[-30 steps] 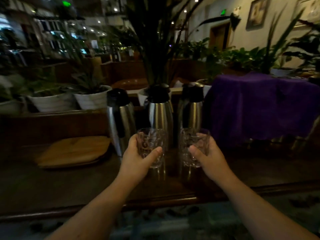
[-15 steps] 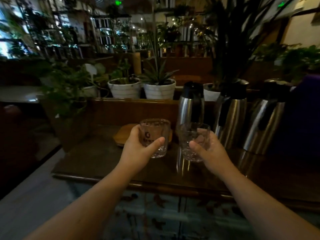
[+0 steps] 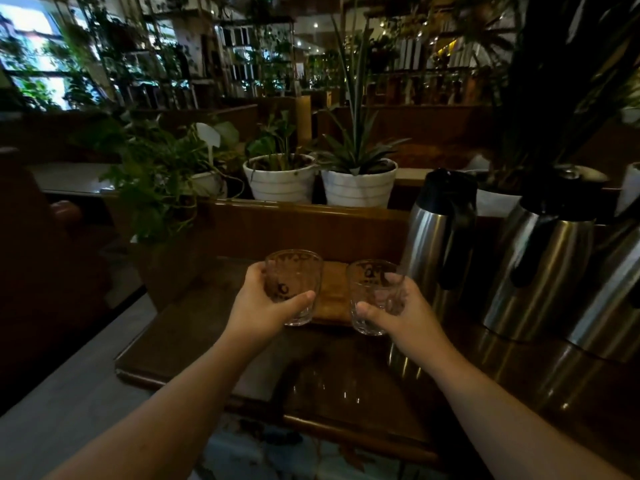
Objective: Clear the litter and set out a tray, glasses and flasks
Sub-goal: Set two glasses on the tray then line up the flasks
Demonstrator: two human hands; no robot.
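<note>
My left hand (image 3: 258, 306) grips a clear tumbler (image 3: 294, 271) with a dark logo, held upright above the dark wooden table (image 3: 214, 327). In my right hand (image 3: 403, 315) is a second clear glass (image 3: 372, 289), also upright. Both glasses hover in front of a wooden tray (image 3: 334, 296), which lies flat on the table and is partly hidden behind them. Three steel flasks with black lids stand to the right: one (image 3: 438, 233) close to my right hand, a second (image 3: 540, 258) further right, a third (image 3: 613, 296) cut off by the frame edge.
A wooden ledge (image 3: 294, 223) runs behind the table, with two white plant pots (image 3: 284, 183) (image 3: 358, 187) and leafy plants (image 3: 156, 188) on it. The table's left corner (image 3: 119, 363) drops to a grey floor (image 3: 52, 410). Dim seating fills the background.
My view and both hands have swung left with the glasses. The flasks now sit to the right, and the wooden tray lies directly behind the glasses.
</note>
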